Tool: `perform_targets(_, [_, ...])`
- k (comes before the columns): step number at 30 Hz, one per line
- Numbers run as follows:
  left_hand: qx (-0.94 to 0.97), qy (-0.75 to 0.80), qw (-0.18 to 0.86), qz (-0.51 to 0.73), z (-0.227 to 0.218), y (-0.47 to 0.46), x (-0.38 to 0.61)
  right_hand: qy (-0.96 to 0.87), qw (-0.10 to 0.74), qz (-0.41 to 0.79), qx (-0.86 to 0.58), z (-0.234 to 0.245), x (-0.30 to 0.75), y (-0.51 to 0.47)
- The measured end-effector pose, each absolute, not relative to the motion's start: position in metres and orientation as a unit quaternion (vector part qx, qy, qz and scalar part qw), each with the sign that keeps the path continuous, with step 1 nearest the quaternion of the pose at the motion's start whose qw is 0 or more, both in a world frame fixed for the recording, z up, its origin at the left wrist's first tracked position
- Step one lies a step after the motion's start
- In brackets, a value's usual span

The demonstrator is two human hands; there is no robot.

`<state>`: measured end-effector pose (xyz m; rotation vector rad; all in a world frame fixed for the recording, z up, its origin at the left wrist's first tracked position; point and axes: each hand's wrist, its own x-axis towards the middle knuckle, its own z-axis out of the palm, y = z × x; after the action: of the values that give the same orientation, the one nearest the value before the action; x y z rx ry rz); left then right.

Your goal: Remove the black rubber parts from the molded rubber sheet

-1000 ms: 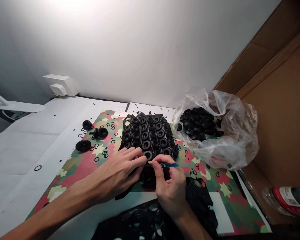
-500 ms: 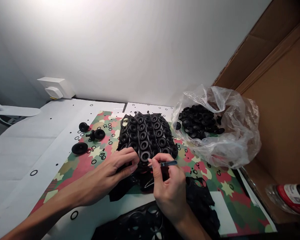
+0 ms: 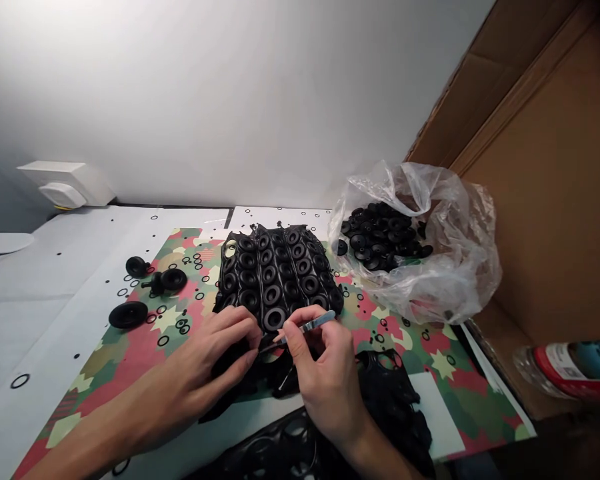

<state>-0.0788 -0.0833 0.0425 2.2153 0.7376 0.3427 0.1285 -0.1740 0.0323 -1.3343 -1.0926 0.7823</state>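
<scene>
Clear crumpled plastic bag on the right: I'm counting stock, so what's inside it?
A heap of small round black rubber parts lies in the clear crumpled plastic bag; those underneath and the bag's bottom are covered.

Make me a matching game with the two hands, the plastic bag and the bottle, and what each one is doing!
Things:
1. left hand
2. right hand
3. plastic bag
4. bottle

What it does:
a. holds black round parts
b. pinches a thin tool
c. lies on its side at the far right
d. rests on the black rubber sheet

Pairs: 1-d, 2-b, 3-a, 4-c.
</scene>
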Motion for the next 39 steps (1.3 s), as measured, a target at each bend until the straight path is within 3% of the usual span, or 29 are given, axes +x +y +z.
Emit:
perform_targets(5, [0.905,0.250,0.319,0.130,0.038,-0.085,-0.081,-0.432,0.577,0.361,-0.592,0.031,0.128,-0.173])
perform_targets(23, [0.917,0.207,0.328,0.092,0.048,-0.079,-0.092,-0.455,0.531,0.395,-0.595,0.025,0.127,-0.173])
perform_targets(32, [0.931,0.192,0.293,0.104,0.041,-0.078,-0.082,-0.653,0.513,0.163,-0.533,0.015,0.121,-0.176])
perform_targets(39, [0.908,0.235,0.322,0.128,0.041,-0.078,-0.087,-0.663,0.499,0.060,-0.554,0.013,0.128,-0.170])
